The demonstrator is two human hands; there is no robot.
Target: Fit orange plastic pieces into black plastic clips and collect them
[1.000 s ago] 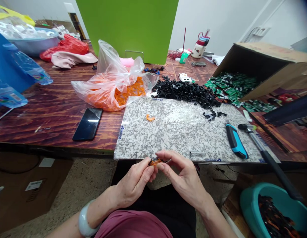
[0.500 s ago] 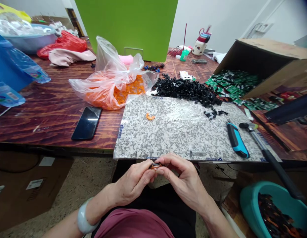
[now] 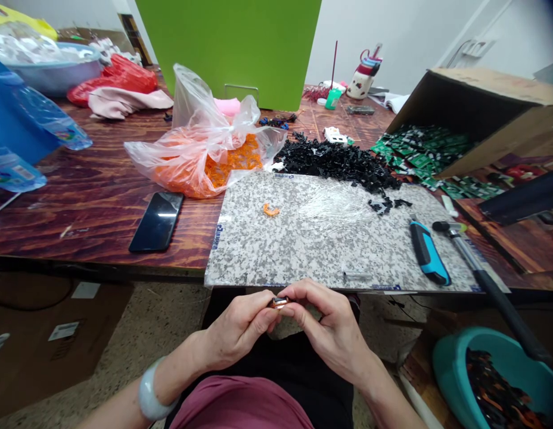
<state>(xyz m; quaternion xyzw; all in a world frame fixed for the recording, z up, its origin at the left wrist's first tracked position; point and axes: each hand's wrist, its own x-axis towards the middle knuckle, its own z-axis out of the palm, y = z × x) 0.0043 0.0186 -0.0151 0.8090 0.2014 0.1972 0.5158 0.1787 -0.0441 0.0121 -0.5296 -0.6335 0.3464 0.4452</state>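
- Orange plastic part [image 3: 279, 302], small with a metallic glint, sits between both hands, just nearer than the edge of a granite slab [image 3: 258, 256].
- Left hand [image 3: 238, 325] and right hand [image 3: 332, 328] pinch it with their fingertips.
- The slab bears another orange piece [image 3: 271, 210] and a blue utility knife [image 3: 429, 253].
- Teal basin [image 3: 450, 363], near right, holds dark pieces [image 3: 495, 387].

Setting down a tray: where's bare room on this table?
Bare reddish wood lies left of the black smartphone; the speckled granite slab has room left of the blue-handled utility knife. Crowded: the black plastic pieces and green packets beyond.
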